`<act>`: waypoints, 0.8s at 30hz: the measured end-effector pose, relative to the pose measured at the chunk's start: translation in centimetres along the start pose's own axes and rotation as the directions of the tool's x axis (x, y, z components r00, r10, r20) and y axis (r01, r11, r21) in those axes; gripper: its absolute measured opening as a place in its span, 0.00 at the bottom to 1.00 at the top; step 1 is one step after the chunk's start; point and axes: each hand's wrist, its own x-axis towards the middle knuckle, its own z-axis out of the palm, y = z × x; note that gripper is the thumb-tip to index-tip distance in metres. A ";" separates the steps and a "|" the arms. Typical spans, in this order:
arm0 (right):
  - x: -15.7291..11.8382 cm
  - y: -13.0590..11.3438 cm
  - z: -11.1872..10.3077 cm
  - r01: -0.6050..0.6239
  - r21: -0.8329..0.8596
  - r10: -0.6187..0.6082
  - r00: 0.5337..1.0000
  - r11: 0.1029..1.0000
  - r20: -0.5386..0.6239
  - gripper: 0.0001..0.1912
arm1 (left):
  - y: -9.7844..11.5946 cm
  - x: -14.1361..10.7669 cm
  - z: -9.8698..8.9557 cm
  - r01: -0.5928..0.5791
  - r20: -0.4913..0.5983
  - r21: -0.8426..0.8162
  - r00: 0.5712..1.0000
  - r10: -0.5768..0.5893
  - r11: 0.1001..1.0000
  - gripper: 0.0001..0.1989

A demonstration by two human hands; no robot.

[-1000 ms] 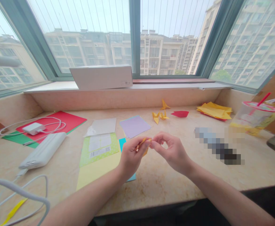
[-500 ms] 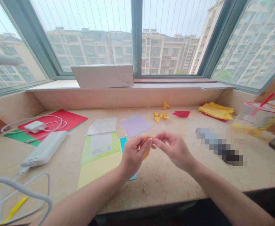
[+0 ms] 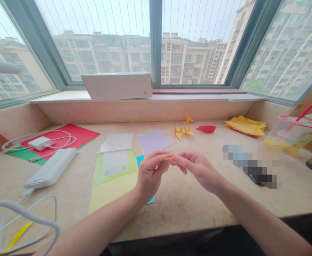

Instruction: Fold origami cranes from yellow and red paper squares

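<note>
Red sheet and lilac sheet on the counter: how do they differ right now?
The red sheet lies far left on the counter; the lilac sheet lies mid-counter, just beyond the hands. The red sheet looks larger and carries a white charger with its cable; the lilac sheet carries nothing. Red lies over a green sheet; lilac over a blue edge. Both lie flat and unfolded.

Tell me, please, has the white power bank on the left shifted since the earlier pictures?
No. The power bank lies in the same spot beside the green sheet, its cable end toward the near edge; only the camera moved slightly.
</note>
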 end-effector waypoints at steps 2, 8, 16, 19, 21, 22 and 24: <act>0.1 0.1 -0.2 -0.015 0.039 0.015 1.000 0.999 0.014 0.15 | -0.1 0.0 0.0 -0.023 0.013 0.007 1.000 0.023 1.000 0.11; 0.1 0.5 -0.5 -0.063 0.138 0.052 0.995 0.988 0.080 0.14 | 0.0 -0.1 -0.2 -0.038 0.021 0.062 0.999 0.037 0.997 0.10; -0.1 0.4 -0.6 -0.091 0.137 0.075 0.991 0.986 0.114 0.15 | 0.1 -0.3 -0.2 -0.047 0.057 0.082 0.997 0.043 0.996 0.10; -0.1 0.5 -0.7 -0.086 0.153 0.070 0.992 0.985 0.102 0.15 | 0.2 -0.2 -0.2 -0.043 0.058 0.087 0.998 0.038 0.995 0.09; -0.1 0.5 -0.7 -0.075 0.150 0.062 0.994 0.986 0.090 0.15 | 0.3 -0.2 -0.2 -0.040 0.060 0.084 0.998 0.035 0.996 0.09; -0.1 0.5 -0.6 -0.068 0.141 0.057 0.995 0.988 0.082 0.15 | 0.3 -0.1 -0.1 -0.038 0.060 0.080 0.998 0.033 0.996 0.09; -0.1 0.3 -0.6 -0.056 0.106 0.049 0.997 0.993 0.064 0.15 | 0.4 -0.1 -0.1 -0.030 0.058 0.070 0.998 0.026 0.997 0.08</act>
